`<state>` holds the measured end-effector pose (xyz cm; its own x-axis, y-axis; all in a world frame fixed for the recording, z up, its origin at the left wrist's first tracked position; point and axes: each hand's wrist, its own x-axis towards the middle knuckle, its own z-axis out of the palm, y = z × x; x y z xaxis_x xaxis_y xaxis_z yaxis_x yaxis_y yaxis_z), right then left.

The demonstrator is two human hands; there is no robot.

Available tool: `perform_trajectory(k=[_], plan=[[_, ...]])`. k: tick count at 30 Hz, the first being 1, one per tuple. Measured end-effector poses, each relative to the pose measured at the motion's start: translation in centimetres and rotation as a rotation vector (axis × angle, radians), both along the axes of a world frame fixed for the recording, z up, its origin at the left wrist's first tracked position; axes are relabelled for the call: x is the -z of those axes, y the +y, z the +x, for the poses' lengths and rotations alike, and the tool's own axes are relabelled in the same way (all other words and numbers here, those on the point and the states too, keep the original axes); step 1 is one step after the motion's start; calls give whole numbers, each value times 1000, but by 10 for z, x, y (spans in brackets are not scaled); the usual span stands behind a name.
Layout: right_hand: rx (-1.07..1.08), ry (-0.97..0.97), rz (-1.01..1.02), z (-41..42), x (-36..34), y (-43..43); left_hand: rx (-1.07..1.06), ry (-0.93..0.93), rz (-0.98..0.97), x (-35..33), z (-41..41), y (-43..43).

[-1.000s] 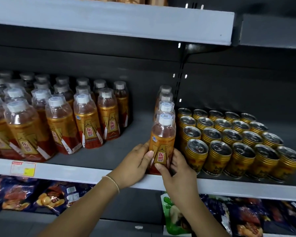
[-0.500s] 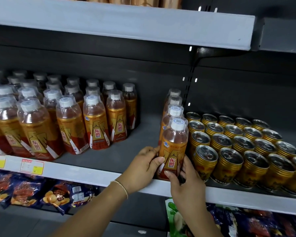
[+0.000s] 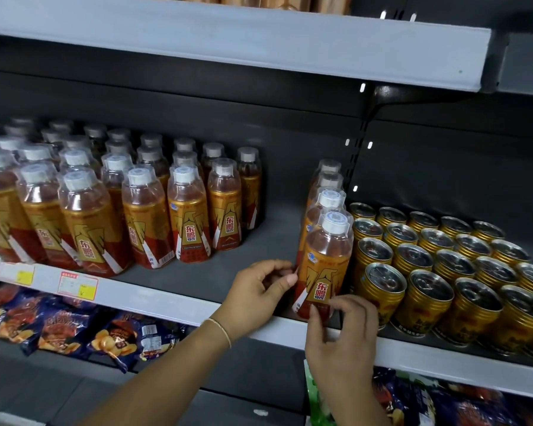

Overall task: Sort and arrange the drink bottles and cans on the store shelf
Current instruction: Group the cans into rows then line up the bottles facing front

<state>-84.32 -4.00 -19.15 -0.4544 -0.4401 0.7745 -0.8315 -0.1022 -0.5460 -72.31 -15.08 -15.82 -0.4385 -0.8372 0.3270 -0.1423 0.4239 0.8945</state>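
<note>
You are wearing a thin, pale gold bangle [image 3: 221, 331] around your left wrist, a single plain band that is sitting just behind your left hand [image 3: 259, 290] and catching a little light along its near edge. Both of your forearms are showing bare from the wrists down to the near edge of the view, the left one running in from the lower left and the right one from the lower middle. Your right hand [image 3: 342, 336] is showing bare too, and your nails are looking short and plain.
</note>
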Motion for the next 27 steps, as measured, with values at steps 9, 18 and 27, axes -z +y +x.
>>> perform_trajectory(k=[9,18,27], plan=[[-353,13,249,61,-22,-50,-337,-74,-439,-28,72,-45],[-346,-374,640,79,-47,-192,-199,-139,-402,-41,111,-70],[-193,-518,557,78,-37,-191,93,-187,-217,-35,105,-86]])
